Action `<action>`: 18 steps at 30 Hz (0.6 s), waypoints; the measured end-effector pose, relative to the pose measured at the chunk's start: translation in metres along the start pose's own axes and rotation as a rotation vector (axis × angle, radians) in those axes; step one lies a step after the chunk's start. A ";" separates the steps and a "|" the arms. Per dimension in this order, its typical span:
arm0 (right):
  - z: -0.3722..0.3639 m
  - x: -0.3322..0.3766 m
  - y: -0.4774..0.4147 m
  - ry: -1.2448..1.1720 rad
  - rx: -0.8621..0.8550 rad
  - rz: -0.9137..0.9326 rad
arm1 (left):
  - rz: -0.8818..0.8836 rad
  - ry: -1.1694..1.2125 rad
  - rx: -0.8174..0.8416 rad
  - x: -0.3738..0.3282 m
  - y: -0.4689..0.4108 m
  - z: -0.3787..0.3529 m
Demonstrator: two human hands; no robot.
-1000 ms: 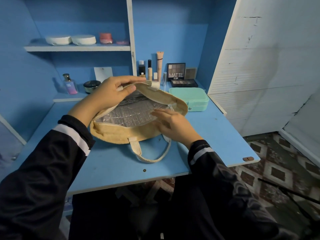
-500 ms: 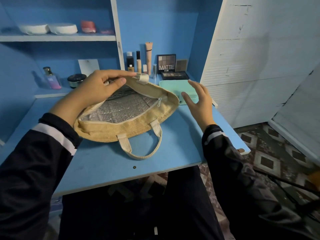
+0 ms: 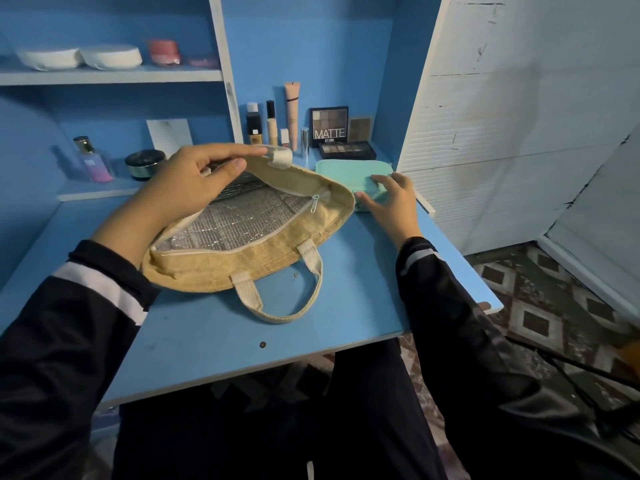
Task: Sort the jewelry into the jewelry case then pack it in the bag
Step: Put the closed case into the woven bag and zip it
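The tan bag (image 3: 242,261) lies on the blue table (image 3: 207,334). The left hand (image 3: 187,188) pinches its top edge up, so the shiny silver lining shows inside. Just right of the bag sits the closed green jewelry case (image 3: 343,171). The right hand (image 3: 388,199) grips it, fingers on top, thumb on its side.

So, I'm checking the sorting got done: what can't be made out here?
Head view:
- Inside the jewelry case: lid shut.
- Far inner side of the bag: left hand and raised rim cover it.
- Right hand: grips the case or only rests on it, unclear.
- Perfume bottle label: too small.
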State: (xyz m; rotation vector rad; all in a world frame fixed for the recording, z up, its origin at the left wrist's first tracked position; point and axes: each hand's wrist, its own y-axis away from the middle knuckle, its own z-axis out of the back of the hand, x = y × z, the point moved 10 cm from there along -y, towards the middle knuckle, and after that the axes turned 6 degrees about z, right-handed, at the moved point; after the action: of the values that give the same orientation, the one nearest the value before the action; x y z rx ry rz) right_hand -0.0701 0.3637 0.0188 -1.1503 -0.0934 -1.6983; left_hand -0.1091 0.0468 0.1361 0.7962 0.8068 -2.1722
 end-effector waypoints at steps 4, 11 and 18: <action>0.004 0.002 0.012 0.021 -0.048 0.034 | -0.001 0.015 0.029 -0.001 -0.002 -0.007; 0.007 -0.010 0.009 -0.069 0.024 -0.031 | 0.003 -0.026 0.015 0.006 -0.010 -0.011; -0.003 -0.016 -0.003 -0.086 0.165 -0.021 | -0.011 -0.010 -0.030 0.001 -0.010 -0.011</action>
State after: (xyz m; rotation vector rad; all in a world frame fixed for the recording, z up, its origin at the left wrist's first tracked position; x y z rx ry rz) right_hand -0.0748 0.3749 0.0068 -1.1011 -0.2946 -1.6273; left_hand -0.1141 0.0602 0.1321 0.7672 0.8386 -2.1672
